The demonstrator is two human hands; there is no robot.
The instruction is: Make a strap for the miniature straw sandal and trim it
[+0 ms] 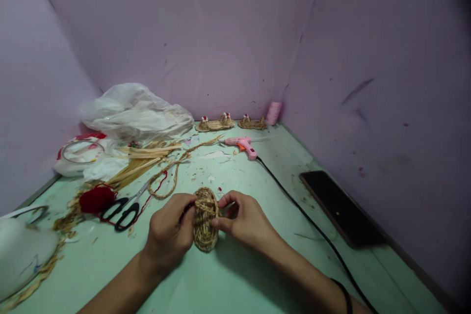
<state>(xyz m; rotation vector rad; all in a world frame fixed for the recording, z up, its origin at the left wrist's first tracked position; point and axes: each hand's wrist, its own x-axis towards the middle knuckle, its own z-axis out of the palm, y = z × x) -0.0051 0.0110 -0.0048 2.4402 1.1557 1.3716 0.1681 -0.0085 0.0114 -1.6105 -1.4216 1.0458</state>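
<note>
Between my two hands is a small oval slipper (205, 238) of coiled, braided straw, with a braided strap across its upper part. My left hand (171, 228) grips its left edge near the strap, fingers curled and thumb pressed against it. From the other side my right hand (241, 216) pinches the strap's right end between thumb and fingertips. Left of my hands lie black-handled scissors (127, 211) and a ball of dark red yarn (97, 198). A loose straw braid (176, 176) loops on the table beyond them.
A pink glue gun (241, 144) lies ahead, its black cord (294, 201) running toward me on the right. A phone (342, 208) rests by the right wall. Finished straw slippers (215, 125), a pink thread spool (274, 113) and a plastic bag (136, 110) stand at the back.
</note>
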